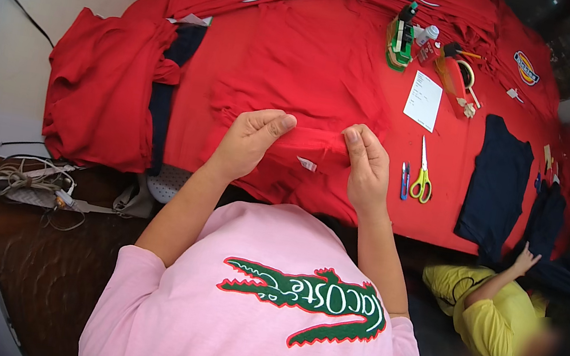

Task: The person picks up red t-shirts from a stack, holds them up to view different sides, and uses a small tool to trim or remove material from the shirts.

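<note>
Both hands are raised at the near side of a red-covered table, pinching a red garment [308, 71]. Its edge is pulled taut between them, and a small white label [307, 164] shows on the cloth just below that edge. My left hand [255, 138] grips the edge at the left, thumb pressed against the fingers. The right end is pinched the same way by my right hand [367, 162]. The rest of the garment spreads flat over the table beyond my hands, and some hangs toward me.
Right of the garment lie yellow-handled scissors [422, 176], blue thread snips [404, 181], a white paper [423, 101], a green tape dispenser [399, 42] and a red one [455, 82]. Red shirts [103, 88] pile left; navy cloth [496, 184] lies right. A person in yellow [492, 319] works nearby.
</note>
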### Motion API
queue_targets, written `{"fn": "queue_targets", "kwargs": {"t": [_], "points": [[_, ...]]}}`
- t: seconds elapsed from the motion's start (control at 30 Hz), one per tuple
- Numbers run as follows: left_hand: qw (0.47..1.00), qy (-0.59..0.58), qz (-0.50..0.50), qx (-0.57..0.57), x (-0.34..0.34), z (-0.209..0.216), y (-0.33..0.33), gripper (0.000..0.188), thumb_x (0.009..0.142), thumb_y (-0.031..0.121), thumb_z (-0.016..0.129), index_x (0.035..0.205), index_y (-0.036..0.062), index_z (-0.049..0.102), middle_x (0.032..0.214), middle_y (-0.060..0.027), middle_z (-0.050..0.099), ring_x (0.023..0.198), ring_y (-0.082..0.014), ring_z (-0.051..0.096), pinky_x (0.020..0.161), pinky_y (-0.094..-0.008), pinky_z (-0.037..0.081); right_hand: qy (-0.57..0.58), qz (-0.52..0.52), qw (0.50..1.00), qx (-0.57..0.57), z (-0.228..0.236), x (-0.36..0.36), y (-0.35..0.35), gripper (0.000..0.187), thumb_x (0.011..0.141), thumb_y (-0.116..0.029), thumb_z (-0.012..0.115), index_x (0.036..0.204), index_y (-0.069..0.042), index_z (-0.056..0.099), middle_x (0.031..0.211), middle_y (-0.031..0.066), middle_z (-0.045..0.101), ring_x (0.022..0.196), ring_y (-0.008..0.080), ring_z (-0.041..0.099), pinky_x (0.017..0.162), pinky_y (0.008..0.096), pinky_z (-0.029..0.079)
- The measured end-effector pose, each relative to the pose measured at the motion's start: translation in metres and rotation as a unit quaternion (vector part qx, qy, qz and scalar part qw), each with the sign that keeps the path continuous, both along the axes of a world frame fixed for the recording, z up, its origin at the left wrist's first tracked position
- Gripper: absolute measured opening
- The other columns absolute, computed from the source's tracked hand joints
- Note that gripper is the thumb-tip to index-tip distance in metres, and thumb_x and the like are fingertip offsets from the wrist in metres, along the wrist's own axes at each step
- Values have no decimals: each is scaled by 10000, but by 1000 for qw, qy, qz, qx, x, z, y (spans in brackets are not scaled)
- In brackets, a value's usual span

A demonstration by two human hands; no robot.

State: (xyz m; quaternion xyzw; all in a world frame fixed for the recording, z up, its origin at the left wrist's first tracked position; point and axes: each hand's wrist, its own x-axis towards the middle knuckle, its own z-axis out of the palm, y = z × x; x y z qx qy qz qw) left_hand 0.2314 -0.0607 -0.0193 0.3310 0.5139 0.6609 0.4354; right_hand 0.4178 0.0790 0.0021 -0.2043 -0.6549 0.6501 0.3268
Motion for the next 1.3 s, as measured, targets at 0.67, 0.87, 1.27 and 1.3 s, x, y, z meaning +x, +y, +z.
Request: {"fn": "queue_targets", "kwargs": {"t": [0.67,0.87,1.27,1.3], "points": [[991,-32,-112,-71,-9,25,-15,192,986,216,759,952,30,731,885,67,659,840,-14,569,768,-211,464,-21,-46,993,-103,8,9,-3,281,1111,-233,572,1018,11,676,936,-30,625,909,38,535,839,213,448],[987,13,-91,-134,-40,21,-49,206,828,96,875,969,20,746,905,23,710,849,-46,623,782,-220,487,65,-143,973,-167,-15,44,26,243,1097,-212,587,1124,9,684,981,46,704,893,109,670,828,277,535],[961,229,38,-148,-106,7,-97,172,754,-117,725,895,-19,731,817,-9,631,798,-90,571,733,-248,443,114,-319,935,-102,-15,88,48,232,1097,-211,575,1111,2,665,961,70,693,926,123,671,822,291,541],[944,286,61,-150,-109,5,-100,189,737,-140,690,882,-26,729,799,-22,611,774,-99,561,717,-255,434,122,-275,948,-107,-12,98,50,232,1101,-202,560,1056,4,658,924,66,669,936,121,640,838,292,517]]}}
